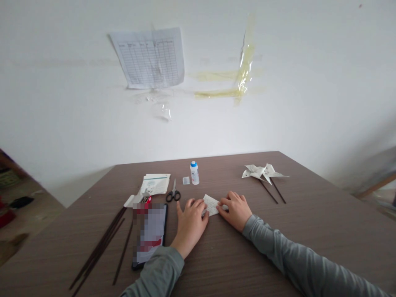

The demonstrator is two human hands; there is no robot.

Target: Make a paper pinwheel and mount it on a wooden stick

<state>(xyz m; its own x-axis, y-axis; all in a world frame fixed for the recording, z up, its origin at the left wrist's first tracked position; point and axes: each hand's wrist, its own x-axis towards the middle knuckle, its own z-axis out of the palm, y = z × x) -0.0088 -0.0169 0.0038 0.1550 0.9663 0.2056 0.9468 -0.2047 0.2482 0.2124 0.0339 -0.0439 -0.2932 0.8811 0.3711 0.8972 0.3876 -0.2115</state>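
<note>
Both hands press flat on a small folded piece of printed white paper [211, 204] lying near the middle of the brown wood-grain table [309, 231]. The left hand [191, 222] lies fingers spread over its 8 o'clock edge, and the right hand [235, 209] covers its 3 o'clock corner. From the paper, black-handled scissors [173, 193] lie at 10 o'clock, a small white bottle with a blue cap [194, 173] at 11 o'clock, white paper pinwheels on dark sticks [262, 173] at 2 o'clock, and a black phone [150, 233] at 8 o'clock beside loose dark thin sticks [102, 245].
</note>
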